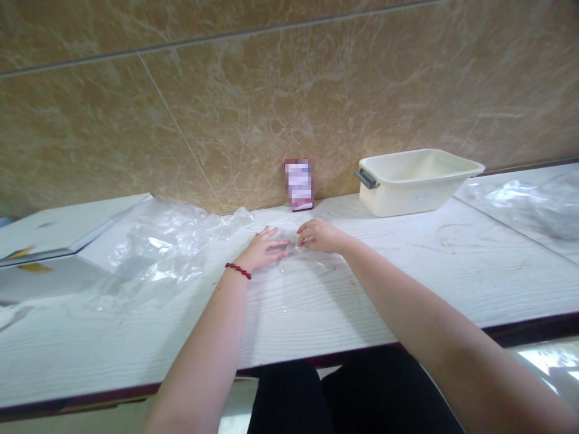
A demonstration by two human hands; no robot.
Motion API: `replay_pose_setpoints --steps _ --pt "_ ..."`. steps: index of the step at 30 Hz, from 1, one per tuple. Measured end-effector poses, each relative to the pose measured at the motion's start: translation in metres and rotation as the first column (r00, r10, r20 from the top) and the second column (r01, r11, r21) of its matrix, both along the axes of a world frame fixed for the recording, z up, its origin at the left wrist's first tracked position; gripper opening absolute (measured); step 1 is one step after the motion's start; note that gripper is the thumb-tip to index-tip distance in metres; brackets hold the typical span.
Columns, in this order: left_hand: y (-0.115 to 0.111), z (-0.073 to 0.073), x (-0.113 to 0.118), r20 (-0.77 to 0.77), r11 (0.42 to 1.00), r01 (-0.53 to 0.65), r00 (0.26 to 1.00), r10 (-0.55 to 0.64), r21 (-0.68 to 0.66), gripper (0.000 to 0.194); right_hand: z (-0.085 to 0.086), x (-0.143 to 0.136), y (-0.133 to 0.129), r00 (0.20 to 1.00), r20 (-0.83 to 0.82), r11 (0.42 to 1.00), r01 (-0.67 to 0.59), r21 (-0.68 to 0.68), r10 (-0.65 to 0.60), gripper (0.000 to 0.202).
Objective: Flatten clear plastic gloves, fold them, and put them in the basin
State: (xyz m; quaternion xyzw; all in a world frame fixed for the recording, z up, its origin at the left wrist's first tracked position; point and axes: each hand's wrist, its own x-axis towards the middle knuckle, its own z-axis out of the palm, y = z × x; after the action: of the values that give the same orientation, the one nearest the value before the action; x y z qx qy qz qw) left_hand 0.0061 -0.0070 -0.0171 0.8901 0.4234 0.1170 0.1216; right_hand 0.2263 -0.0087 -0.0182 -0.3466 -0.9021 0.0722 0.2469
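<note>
left hand [266, 248] spread | right hand [320, 235] curled, grip unclear | clear plastic [314, 257] between, handling seemingly unfinished | plastic pile [167, 247] far left, done or pending unclear

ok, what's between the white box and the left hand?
Crumpled clear plastic, then a strip of white tabletop nearest the left hand; head view.

Bright, diffuse light fills the white table [398, 265], with soft shadows beside the arms [208, 337] and glare on the plastic [160, 247] at left. The clear film [312, 257] mid-table looks faint and blurry, the phone [299, 184] is pixelated, and wide-angle distortion stretches the edges.
</note>
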Motion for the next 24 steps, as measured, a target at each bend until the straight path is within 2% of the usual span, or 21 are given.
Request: replay_pose_setpoints --steps 3,7,11,14,19,24 --pt "-0.002 0.002 0.000 -0.073 1.000 -0.013 0.997 0.011 -0.026 0.047 -0.003 -0.001 0.002 1.000 0.010 1.000 0.018 -0.016 -0.018 0.015" --pt "-0.003 0.005 0.001 -0.097 0.999 -0.040 0.994 0.040 0.008 0.047 -0.003 -0.005 0.000 1.000 0.010 1.000 0.005 -0.026 -0.005 0.017" --pt "-0.004 0.003 0.005 -0.121 0.998 -0.051 0.991 0.055 0.038 0.046 -0.003 -0.009 -0.002 0.999 0.016 0.999 -0.048 -0.018 0.049 0.023" --pt "-0.004 0.000 0.004 -0.163 0.995 -0.097 0.981 0.101 0.034 0.047 -0.005 -0.011 -0.001 1.000 0.001 1.000 -0.030 -0.006 0.030 0.026" --pt "-0.003 0.000 -0.001 -0.206 0.988 -0.151 0.968 0.147 -0.007 0.047 -0.006 -0.007 0.003 0.999 -0.046 0.999 -0.022 0.028 0.023 0.020" --pt "-0.006 0.003 0.005 -0.179 0.989 -0.142 0.973 0.145 0.032 0.043 -0.007 -0.003 0.005 0.999 -0.032 0.999 0.010 0.031 -0.009 0.017"
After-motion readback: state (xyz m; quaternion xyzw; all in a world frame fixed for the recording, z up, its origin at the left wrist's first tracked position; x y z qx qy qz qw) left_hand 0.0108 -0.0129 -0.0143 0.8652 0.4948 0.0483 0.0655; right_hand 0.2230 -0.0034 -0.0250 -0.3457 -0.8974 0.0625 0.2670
